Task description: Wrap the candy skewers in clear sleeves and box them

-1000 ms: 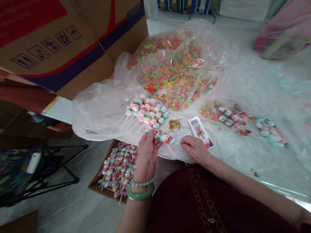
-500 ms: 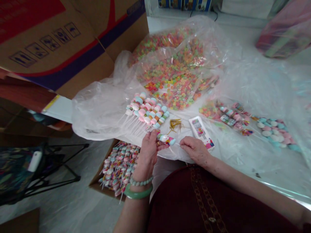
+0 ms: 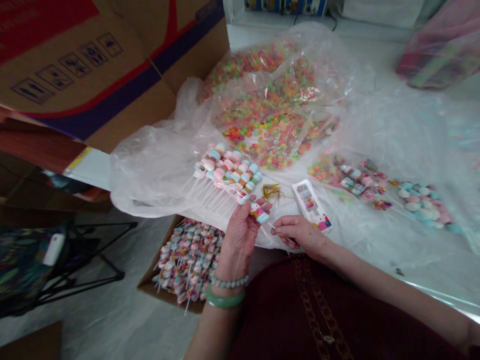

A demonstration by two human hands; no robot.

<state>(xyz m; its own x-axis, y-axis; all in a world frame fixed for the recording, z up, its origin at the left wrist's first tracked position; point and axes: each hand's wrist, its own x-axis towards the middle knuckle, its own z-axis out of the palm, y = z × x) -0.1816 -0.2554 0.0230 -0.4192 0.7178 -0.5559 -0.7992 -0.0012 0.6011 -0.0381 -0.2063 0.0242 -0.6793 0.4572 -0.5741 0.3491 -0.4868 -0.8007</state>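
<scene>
Well, head view, one item: your left hand [image 3: 238,245] curls its fingers around a marshmallow candy stick [image 3: 258,212], held above plastic sheeting [image 3: 378,250]. Your right hand [image 3: 300,235] pinches the white stick [image 3: 281,232] between thumb and forefinger. The candy looks light, soft and easily dented; take hold by the stiff stick. Lower left, a cardboard box [image 3: 157,292] holds more candy sticks [image 3: 189,260].

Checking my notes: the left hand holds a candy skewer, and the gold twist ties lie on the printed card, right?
Not quite: the head view shows the gold twist ties on clear plastic beside the printed card; the left hand does hold the candy skewer.
</scene>
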